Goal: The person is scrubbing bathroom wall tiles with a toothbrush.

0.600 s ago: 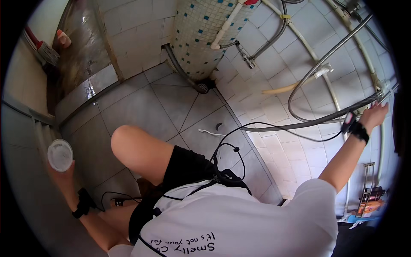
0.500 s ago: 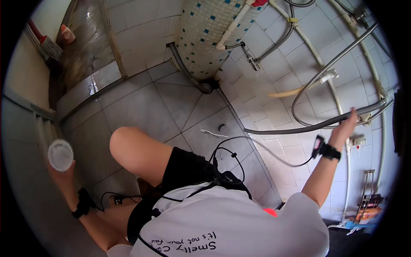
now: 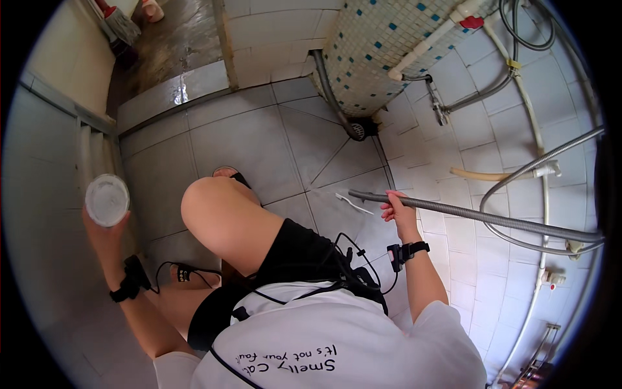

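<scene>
The right hand (image 3: 396, 209) has its grip wrapped around a ribbed metal hose (image 3: 492, 217), holding it level so its open end points toward the floor drain (image 3: 357, 129) at twelve o'clock. At nine o'clock, the left hand (image 3: 103, 223) grasps a round white lid (image 3: 107, 200), raised clear of the tiled floor (image 3: 253, 139). Both forearms spread outward, wrists strapped.

Only one view is given, taken from a fisheye camera worn on the person's head. It is pointed steeply down, so the white shirt (image 3: 337, 337) and raised knee (image 3: 214, 207) are seen very near at the lower edge, while the grey tiled floor (image 3: 259, 136) lies farther below. Straight tile lines are bent toward the dark round rim. No second view is provided, so nothing is shared
</scene>
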`<state>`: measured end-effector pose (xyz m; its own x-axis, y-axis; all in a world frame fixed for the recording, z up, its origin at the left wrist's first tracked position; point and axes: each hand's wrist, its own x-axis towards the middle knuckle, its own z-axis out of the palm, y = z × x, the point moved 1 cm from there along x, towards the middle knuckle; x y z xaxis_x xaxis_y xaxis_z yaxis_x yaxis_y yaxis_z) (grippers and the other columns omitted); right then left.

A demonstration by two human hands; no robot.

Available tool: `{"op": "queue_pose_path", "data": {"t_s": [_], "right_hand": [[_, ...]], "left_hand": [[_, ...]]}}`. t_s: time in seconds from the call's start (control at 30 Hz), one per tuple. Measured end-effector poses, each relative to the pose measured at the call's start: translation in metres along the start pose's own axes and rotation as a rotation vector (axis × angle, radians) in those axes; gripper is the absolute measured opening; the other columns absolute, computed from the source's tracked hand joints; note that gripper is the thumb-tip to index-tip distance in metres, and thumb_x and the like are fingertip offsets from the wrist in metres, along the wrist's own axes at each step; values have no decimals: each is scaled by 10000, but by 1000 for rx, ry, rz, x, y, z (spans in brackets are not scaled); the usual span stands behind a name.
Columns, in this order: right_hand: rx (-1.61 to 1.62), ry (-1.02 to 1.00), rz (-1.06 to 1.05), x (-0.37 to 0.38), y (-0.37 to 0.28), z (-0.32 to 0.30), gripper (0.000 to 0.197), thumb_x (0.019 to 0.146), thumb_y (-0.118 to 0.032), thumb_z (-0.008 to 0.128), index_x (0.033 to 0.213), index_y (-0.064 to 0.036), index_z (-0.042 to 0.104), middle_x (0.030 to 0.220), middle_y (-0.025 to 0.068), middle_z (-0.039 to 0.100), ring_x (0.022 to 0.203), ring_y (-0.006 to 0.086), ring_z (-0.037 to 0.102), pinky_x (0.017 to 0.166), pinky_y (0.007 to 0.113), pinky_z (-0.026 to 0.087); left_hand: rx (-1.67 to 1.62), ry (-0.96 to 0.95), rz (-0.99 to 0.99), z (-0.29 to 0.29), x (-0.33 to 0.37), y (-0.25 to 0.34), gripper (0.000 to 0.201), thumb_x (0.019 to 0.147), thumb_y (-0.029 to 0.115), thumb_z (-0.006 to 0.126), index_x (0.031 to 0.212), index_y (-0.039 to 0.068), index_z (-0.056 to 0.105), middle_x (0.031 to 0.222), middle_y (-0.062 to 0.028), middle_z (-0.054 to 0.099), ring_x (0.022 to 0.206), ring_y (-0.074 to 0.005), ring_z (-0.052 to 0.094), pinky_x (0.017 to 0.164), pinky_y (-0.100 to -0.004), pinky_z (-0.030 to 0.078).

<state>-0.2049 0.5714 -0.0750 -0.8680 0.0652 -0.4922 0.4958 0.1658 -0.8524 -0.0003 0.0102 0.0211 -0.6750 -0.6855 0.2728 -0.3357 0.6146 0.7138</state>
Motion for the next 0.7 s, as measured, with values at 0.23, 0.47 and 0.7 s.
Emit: {"op": "queue_pose_path", "data": {"t_s": [0.23, 0.47, 0.7], "right_hand": [[35, -247, -136, 1, -46, 54, 261, 850, -210, 529, 1006, -4, 562, 683, 88, 585, 507, 120, 550, 467, 218, 439], [95, -349, -290, 13, -78, 89, 297, 881, -248, 486, 1055, -13, 540, 712, 88, 587, 550, 132, 553, 515, 234, 447], [148, -253, -370, 41, -103, 96, 279, 864, -231, 511, 1036, -15, 556, 704, 78, 584, 550, 121, 557, 505, 230, 450]], "left_hand": [[110, 33, -28, 2, -1, 12, 766, 589, 129, 783, 1229, 27, 375, 1186, -116, 449, 1104, -229, 446, 914, -321, 362], [-57, 3, -81, 7, -4, 28, 754, 612, 128, 769, 1235, 16, 359, 1189, -112, 433, 1101, -225, 437, 911, -322, 358], [36, -8, -86, 3, -3, 25, 739, 618, 92, 756, 1232, 8, 353, 1196, -118, 432, 1110, -225, 430, 930, -323, 343]]}}
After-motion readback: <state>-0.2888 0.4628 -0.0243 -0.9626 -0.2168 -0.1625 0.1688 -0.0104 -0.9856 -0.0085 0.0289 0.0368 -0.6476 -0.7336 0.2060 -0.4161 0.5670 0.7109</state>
